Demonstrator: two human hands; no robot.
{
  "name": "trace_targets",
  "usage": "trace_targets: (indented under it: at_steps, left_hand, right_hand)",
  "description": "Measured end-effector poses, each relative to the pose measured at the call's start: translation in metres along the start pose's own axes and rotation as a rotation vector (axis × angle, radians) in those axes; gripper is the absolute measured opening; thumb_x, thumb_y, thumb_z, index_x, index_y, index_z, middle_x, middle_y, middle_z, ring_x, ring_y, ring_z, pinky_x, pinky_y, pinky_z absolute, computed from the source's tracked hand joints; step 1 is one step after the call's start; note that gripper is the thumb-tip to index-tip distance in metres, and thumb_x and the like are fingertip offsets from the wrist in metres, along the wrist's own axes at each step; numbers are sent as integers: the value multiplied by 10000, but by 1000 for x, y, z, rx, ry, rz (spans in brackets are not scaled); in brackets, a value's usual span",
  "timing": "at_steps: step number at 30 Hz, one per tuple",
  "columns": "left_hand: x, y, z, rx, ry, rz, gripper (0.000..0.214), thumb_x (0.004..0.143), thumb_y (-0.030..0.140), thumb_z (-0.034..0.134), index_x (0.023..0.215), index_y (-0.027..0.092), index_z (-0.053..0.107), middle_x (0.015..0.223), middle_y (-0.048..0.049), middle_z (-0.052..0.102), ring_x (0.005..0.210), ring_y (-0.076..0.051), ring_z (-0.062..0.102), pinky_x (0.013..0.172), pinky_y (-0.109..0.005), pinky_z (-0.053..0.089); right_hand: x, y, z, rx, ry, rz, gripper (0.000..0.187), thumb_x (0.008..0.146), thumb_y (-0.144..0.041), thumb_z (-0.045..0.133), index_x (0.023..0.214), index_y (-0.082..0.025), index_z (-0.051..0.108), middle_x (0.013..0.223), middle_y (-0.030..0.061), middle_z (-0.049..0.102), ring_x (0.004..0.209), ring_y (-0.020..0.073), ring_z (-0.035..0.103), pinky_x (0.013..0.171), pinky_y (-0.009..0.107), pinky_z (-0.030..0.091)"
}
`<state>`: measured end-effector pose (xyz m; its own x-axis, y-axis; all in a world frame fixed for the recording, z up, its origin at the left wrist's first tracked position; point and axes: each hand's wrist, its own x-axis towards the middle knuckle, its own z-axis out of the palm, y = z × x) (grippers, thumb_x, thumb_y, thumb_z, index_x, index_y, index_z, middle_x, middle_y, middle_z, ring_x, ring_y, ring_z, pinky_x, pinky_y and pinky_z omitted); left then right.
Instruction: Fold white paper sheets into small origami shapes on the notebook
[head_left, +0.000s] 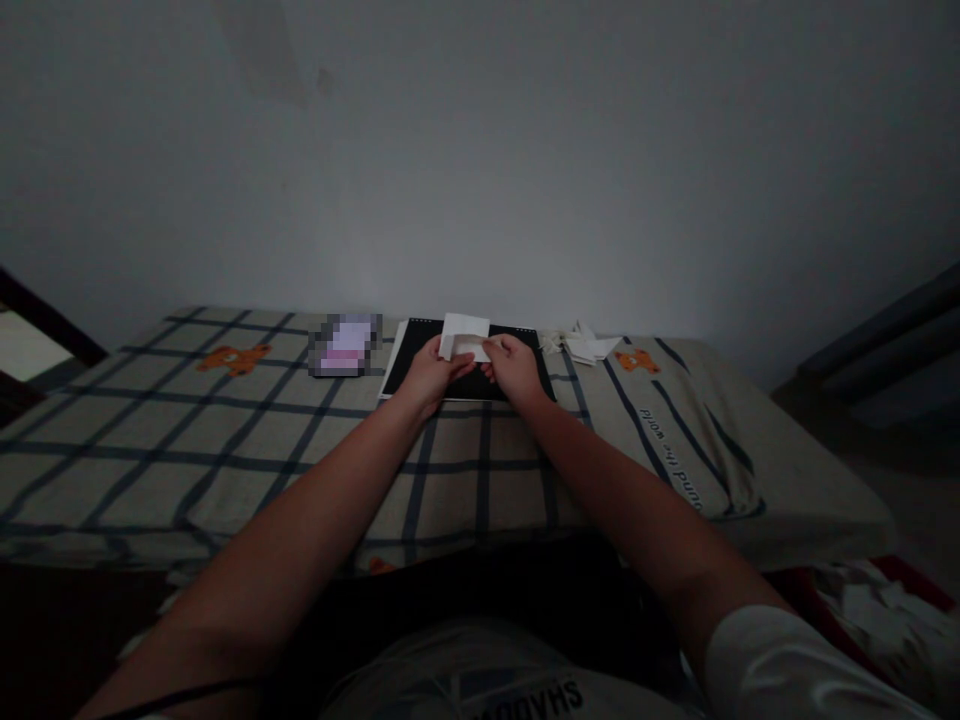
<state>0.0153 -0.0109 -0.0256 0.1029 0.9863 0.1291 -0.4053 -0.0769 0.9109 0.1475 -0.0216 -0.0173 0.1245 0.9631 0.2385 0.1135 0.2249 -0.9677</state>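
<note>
A folded piece of white paper (466, 326) is held up between both hands, over a black spiral-bound pad (414, 355) on the cloth. My left hand (436, 376) grips the paper's left and lower edge, with the thumb toward the middle. On its right side my right hand (513, 364) pinches the same paper, fingers curled in. Parts of the paper's lower edge are hidden by the fingers. Just right of the pad lie a folded white paper shape (591, 346) and some small pale folded pieces (551, 343).
A checked cloth (247, 420) with bear prints covers the table, which stands against a grey wall (480, 160). Left of the pad lies a phone (345, 347), its screen blurred out. At lower right a red container (806, 600) holds many white paper pieces (892, 615).
</note>
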Motion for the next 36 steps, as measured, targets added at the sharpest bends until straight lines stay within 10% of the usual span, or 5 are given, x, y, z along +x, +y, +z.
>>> trace_targets:
  at_steps: [10, 15, 22, 36]
  left_hand:
    - [-2, 1, 4, -29, -1, 44, 344, 632, 101, 719, 933, 143, 560, 862, -30, 644, 757, -112, 626, 793, -283, 519]
    - [-1, 4, 1, -23, 62, 63, 376, 622, 84, 722, 953, 143, 554, 835, -31, 644, 713, -108, 620, 746, -269, 528]
    - [5, 8, -7, 0, 139, 70, 400, 636, 117, 718, 995, 160, 547, 826, -23, 643, 639, -90, 603, 670, -231, 520]
    - [-2, 10, -3, 42, 25, 55, 399, 646, 149, 699, 1023, 170, 570, 874, -44, 665, 687, -114, 638, 648, -218, 508]
  right_hand:
    - [2, 3, 0, 2, 25, -5, 175, 798, -336, 524, 740, -172, 536, 573, -20, 578, 470, 81, 524, 443, 190, 411]
    - [1, 4, -2, -17, 57, -190, 308, 778, -359, 571, 1043, -212, 520, 701, -22, 612, 592, 102, 578, 505, 196, 454]
    - [1, 0, -2, 109, -118, -215, 295, 757, -398, 586, 982, -212, 621, 1058, 41, 626, 906, 153, 597, 593, 219, 531]
    - [6, 3, -5, 304, -167, 2, 291, 718, -231, 620, 985, -204, 507, 825, 5, 653, 722, 122, 643, 589, 225, 520]
